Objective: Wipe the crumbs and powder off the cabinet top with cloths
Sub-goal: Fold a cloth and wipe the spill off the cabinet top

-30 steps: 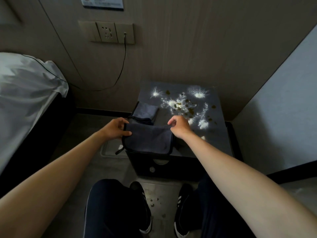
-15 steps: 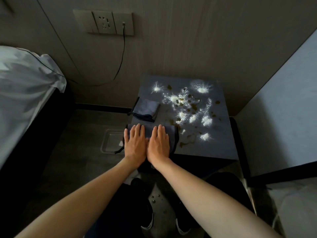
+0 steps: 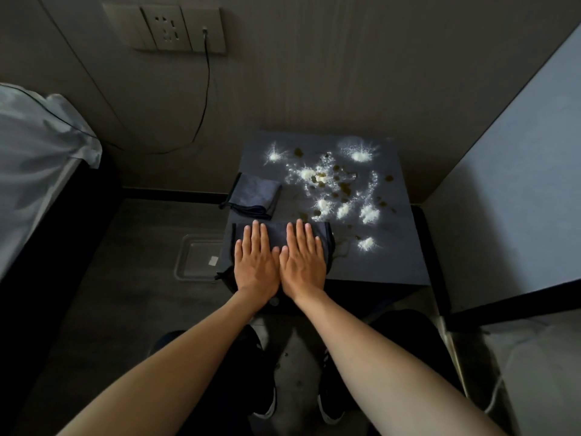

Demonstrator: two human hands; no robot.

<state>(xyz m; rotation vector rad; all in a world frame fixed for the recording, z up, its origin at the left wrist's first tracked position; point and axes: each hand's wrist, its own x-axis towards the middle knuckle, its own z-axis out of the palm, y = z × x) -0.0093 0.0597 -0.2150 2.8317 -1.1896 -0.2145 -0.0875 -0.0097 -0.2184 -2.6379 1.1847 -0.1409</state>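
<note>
A dark cabinet top carries several white powder heaps and brown crumbs across its middle and far side. A folded dark blue cloth lies at the near left corner. My left hand and my right hand rest flat on it side by side, palms down, fingers straight. A second folded blue cloth lies just beyond, at the left edge.
A bed with a pale sheet stands at the left. A wall socket with a black cable is on the back wall. A white panel rises at the right. A floor hatch lies left of the cabinet. My shoes are below.
One second ago both hands pinched the near cloth's edges; now they lie flat on it. Since half a second ago the hands have moved slightly apart and farther onto the cloth.
</note>
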